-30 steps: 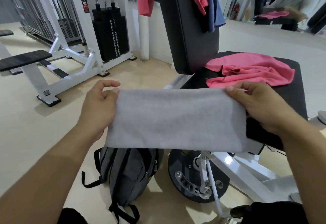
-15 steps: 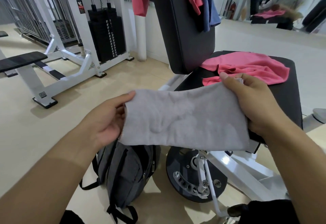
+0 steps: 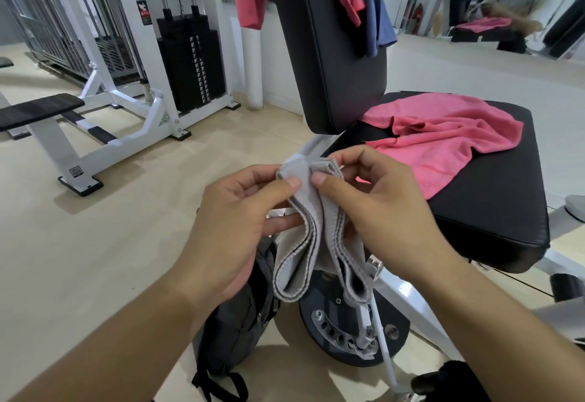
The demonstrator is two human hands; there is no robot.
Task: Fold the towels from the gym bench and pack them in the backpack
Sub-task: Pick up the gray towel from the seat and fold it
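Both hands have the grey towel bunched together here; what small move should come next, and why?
Probably close the two halves flat, one onto the other: the left hand and right hand pinch the grey towel at its top, and its halves hang apart.

Bare beige floor (image 3: 104, 243) lies open across the left and centre of the frame, bounded at the upper left by the white steel frame of a weight-stack machine (image 3: 133, 107). At lower centre the dark grey fabric backpack (image 3: 234, 322) stands on the floor just beside the round black pivot plate of the bench (image 3: 392, 332), with both hands and the hanging folded grey towel (image 3: 304, 243) directly above it. To the right, the black padded bench seat (image 3: 493, 211) is half covered by a crumpled pink towel (image 3: 443, 142), its near right portion bare, while the upright black backrest pad (image 3: 335, 53) blocks the upper centre.
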